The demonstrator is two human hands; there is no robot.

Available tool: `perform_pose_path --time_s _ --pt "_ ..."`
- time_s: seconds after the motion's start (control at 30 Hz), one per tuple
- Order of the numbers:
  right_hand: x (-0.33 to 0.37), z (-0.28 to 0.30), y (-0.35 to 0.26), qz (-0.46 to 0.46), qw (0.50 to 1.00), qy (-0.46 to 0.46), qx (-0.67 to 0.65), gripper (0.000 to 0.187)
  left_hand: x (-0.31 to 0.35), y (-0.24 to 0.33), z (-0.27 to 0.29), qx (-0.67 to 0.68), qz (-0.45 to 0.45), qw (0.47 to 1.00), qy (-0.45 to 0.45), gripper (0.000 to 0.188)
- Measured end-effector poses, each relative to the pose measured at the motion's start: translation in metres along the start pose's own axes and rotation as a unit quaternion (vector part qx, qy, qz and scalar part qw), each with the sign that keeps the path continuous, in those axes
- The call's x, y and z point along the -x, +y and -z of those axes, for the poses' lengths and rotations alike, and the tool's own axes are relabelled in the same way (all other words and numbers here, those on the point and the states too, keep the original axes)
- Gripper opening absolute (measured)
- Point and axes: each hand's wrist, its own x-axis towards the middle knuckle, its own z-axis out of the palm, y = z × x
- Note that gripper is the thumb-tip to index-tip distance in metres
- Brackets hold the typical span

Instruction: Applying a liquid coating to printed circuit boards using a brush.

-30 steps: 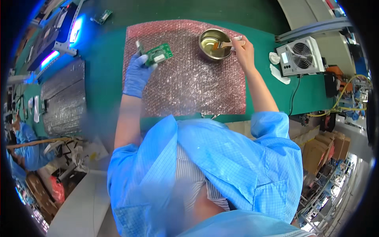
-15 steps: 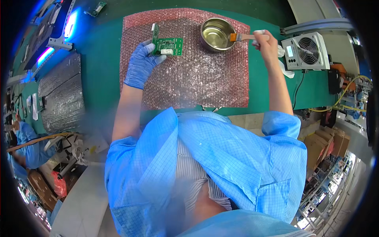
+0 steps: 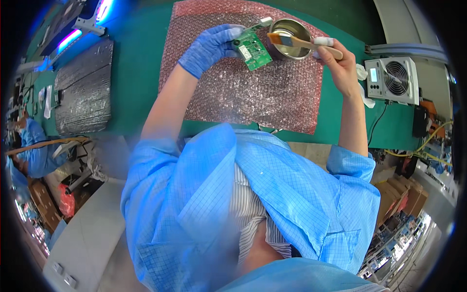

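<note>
My left hand [image 3: 209,47], in a blue glove, holds a small green circuit board [image 3: 254,49] tilted above a pink bubble-wrap sheet [image 3: 243,92]. My bare right hand [image 3: 340,65] grips the wooden handle of a flat brush [image 3: 296,43]. The bristles point left and hang just over the rim of a round metal bowl [image 3: 296,28], right next to the board's upper edge. The bowl stands at the far right corner of the bubble wrap.
A green mat [image 3: 136,73] covers the bench. A grey box with a round fan grille [image 3: 393,80] stands to the right, cables [image 3: 423,146] trailing off it. Silvery shielding sheets [image 3: 82,92] lie at the left beside lit fixtures [image 3: 73,36]. Another person in blue [image 3: 29,151] works far left.
The brush has come out of the bowl and now points at the board. My left hand has brought the board to the right, close to the bowl.
</note>
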Motion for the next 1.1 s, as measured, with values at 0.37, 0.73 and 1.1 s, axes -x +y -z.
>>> perform_pose_path --time_s 0.37,0.73,1.1 --pt "-0.018 -0.019 -0.003 0.005 0.994 -0.101 0.033 0.027 0.005 0.014 -0.015 -0.088 0.021 0.996 -0.016 0.039" --pt "0.002 -0.034 0.009 -0.074 0.997 -0.028 0.019 0.023 0.002 0.011 -0.006 -0.089 -0.03 0.995 0.025 0.038" --pt "-0.01 -0.055 0.003 0.072 0.995 -0.006 0.069 0.022 0.003 0.008 -0.007 -0.131 -0.021 0.991 0.035 0.038"
